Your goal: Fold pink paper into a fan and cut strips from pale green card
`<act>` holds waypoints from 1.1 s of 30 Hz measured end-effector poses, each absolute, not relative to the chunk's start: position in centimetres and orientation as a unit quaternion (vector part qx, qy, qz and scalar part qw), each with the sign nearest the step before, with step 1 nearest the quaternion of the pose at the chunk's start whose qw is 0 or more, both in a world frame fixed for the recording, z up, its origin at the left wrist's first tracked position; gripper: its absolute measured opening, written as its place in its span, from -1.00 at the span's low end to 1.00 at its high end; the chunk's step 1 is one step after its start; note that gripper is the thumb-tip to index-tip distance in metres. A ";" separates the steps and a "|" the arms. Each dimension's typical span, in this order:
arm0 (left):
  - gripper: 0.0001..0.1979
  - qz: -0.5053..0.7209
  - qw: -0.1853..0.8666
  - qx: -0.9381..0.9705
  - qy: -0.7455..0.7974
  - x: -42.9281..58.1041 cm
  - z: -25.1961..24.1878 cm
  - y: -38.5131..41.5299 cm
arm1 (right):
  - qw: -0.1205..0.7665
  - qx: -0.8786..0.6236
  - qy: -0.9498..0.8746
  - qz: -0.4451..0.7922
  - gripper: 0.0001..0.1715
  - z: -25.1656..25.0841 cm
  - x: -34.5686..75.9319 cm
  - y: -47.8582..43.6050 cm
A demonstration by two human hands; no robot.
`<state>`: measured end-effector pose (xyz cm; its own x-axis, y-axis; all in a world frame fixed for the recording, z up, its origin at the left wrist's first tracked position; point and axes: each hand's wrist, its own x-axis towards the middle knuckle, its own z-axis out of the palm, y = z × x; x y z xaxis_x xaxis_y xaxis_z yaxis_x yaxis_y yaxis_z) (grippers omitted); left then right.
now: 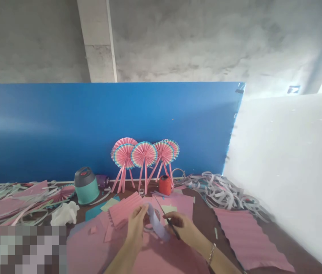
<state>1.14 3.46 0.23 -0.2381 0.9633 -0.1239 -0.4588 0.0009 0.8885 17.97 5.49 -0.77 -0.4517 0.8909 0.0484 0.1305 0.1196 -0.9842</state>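
My left hand (136, 224) pinches one end of a curled lavender paper strip (157, 226) over the pink paper on the table. My right hand (183, 226) holds thin dark scissors (166, 219), the blades angled up and left across the strip. A pleated pink sheet (125, 208) lies just beyond my left hand. Both hands are closed on what they hold.
Three pink and blue paper fans (144, 156) lean on the blue board (92, 125). A teal container (86, 185), a red thread spool (165, 185), crumpled white paper (64, 214), a pile of paper strips (223, 190) and a pleated pink sheet (249, 239) lie around. A white panel (292, 160) stands at the right.
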 end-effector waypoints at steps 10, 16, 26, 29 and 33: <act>-0.66 0.715 0.490 0.257 0.427 0.0 0.0 3.9 | 0.329 -0.429 -0.667 0.512 -0.67 -0.5 18.0 5.5; -0.59 0.679 0.554 0.272 0.397 0.6 0.3 3.6 | 0.380 -0.422 -0.661 0.491 -0.65 -0.4 18.0 5.7; -0.62 0.592 0.568 0.334 0.463 0.9 -0.1 4.0 | 0.398 -0.409 -0.669 0.475 -0.66 -0.9 18.3 6.2; -0.63 0.636 0.536 0.308 0.462 -0.1 0.1 4.2 | 0.383 -0.393 -0.678 0.490 -0.66 -0.8 18.7 6.2; -0.63 0.664 0.516 0.292 0.455 -1.0 0.2 4.3 | 0.338 -0.359 -0.709 0.504 -0.65 0.1 19.4 6.0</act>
